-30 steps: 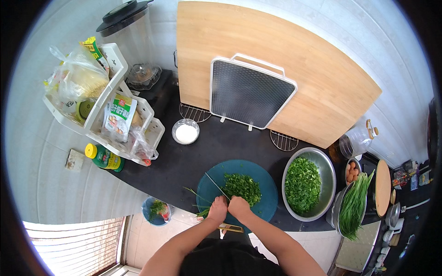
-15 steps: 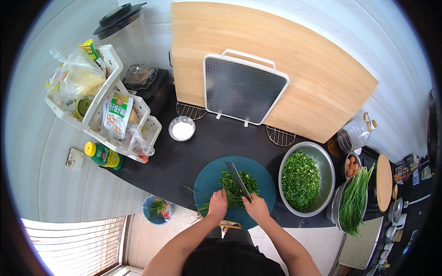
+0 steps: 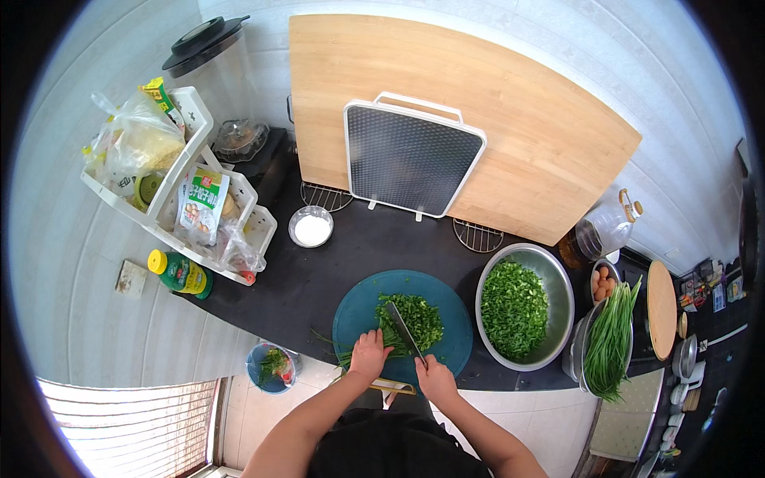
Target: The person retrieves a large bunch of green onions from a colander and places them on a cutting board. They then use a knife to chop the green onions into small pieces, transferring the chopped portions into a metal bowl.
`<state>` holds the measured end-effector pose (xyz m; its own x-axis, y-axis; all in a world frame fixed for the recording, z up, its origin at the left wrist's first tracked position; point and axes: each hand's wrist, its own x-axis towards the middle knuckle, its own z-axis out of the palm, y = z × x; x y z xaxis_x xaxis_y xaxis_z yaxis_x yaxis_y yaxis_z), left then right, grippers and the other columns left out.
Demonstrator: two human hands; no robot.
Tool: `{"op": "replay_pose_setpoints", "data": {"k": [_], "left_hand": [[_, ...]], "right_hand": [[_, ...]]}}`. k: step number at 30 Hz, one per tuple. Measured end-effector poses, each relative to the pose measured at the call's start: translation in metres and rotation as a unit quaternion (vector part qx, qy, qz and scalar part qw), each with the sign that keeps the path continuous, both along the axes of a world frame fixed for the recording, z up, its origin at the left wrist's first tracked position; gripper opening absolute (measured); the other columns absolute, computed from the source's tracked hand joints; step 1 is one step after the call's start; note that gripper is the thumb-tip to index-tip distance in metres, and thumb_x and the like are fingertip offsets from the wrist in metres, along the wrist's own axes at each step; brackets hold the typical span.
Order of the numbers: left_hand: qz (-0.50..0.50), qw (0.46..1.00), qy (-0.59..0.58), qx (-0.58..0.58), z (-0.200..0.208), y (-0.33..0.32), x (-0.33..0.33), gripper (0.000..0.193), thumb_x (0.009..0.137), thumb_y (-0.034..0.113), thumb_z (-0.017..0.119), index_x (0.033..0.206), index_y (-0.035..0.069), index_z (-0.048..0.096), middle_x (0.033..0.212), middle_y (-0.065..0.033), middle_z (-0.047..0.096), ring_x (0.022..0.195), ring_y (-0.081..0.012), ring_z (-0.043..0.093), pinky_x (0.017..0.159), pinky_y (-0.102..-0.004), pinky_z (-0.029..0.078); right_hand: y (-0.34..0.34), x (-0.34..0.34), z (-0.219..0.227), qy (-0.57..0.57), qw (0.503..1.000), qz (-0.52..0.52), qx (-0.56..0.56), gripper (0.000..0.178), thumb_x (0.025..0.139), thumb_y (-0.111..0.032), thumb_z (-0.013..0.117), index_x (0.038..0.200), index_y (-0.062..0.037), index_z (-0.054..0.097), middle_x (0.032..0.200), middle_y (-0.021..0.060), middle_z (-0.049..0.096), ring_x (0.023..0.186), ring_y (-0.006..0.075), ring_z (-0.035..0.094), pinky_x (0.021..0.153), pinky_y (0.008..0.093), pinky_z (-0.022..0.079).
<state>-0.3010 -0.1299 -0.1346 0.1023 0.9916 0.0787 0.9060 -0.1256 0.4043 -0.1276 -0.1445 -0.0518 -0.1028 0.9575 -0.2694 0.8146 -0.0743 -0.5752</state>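
Note:
A round teal cutting board (image 3: 362, 307) lies on the dark counter near its front edge. Chopped green chives (image 3: 421, 316) are piled on it, with a few uncut stalks (image 3: 339, 349) trailing off to the left. My left hand (image 3: 369, 355) presses down on the stalks, fingers curled. My right hand (image 3: 435, 377) grips the handle of a knife (image 3: 404, 330), whose blade lies across the greens, pointing away from me.
A steel bowl (image 3: 555, 288) of chopped greens stands right of the board, a pot of long chives (image 3: 610, 342) beyond it. A small bowl of white powder (image 3: 311, 228), a white rack (image 3: 190, 203), a large wooden board (image 3: 518, 127) and a mesh tray (image 3: 410, 158) stand behind.
The knife blade has shifted left across the greens and my right hand has drawn back toward me. The view has moved slightly.

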Motion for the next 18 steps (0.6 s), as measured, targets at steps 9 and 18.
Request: {"op": "replay_pose_setpoints", "data": {"k": [9,18], "left_hand": [[-0.016,1.0,0.014,-0.017,-0.021,0.005,0.008,0.049,0.079,0.027,0.062,0.113,-0.007,0.05,0.094,-0.0112,0.05,0.089,-0.0259,0.052,0.076,-0.0334,0.047],[-0.026,0.999,0.001,-0.025,-0.014,0.004,0.007,0.053,0.08,0.022,0.061,0.119,-0.01,0.044,0.099,-0.0141,0.048,0.092,-0.0276,0.05,0.078,-0.034,0.046]], "right_hand": [[0.016,-0.015,-0.02,-0.079,0.995,0.033,-0.041,0.036,0.091,-0.031,0.048,0.08,0.0028,0.054,0.066,0.0252,0.06,0.065,0.0428,0.06,0.06,0.0489,0.049],[0.029,-0.03,-0.049,-0.069,0.997,-0.009,-0.024,0.036,0.089,-0.029,0.05,0.076,0.003,0.058,0.067,0.026,0.06,0.067,0.0426,0.06,0.06,0.0473,0.049]]}}
